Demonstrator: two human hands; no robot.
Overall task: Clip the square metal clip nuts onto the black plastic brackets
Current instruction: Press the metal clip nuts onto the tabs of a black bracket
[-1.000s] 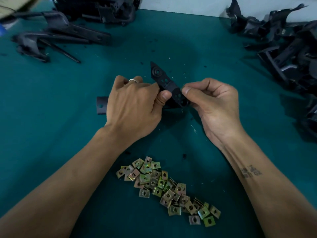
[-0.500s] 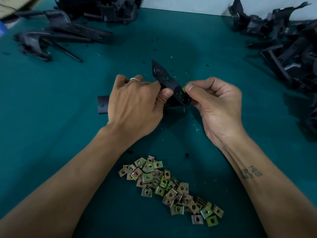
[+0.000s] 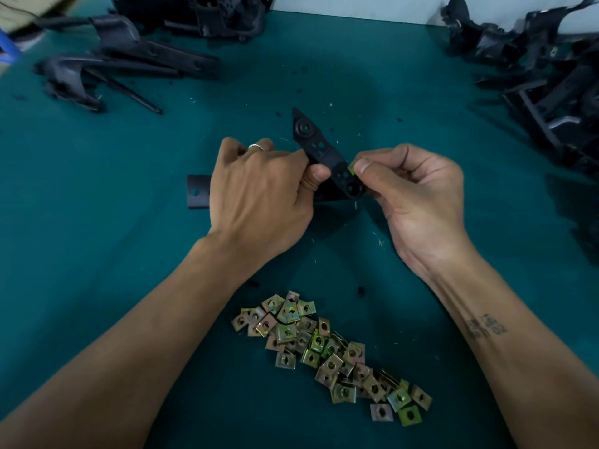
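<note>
Both hands are brought together at mid-table. By the left hand (image 3: 259, 196), fingers curled and thumb pressed on top, a black plastic bracket (image 3: 324, 157) is gripped around its middle. By the right hand (image 3: 418, 196), a square metal clip nut (image 3: 352, 168) is pinched between thumb and forefinger and held against the bracket's right edge, just above the round hole at the near end. The bracket's long axis is seen to run diagonally, from a pointed tip far and left to the holed end near and right; a flat tab sticks out to the left of the left hand. The nut therefore lies on the right-hand side, and a leftward push across the edge is judged to be needed. Whether it is already seated cannot be told. Nearer the person, a pile of loose clip nuts (image 3: 327, 348) is spread on the teal table (image 3: 97, 254). Heaps of black plastic parts (image 3: 551, 76) are stacked at the far corners.
</note>
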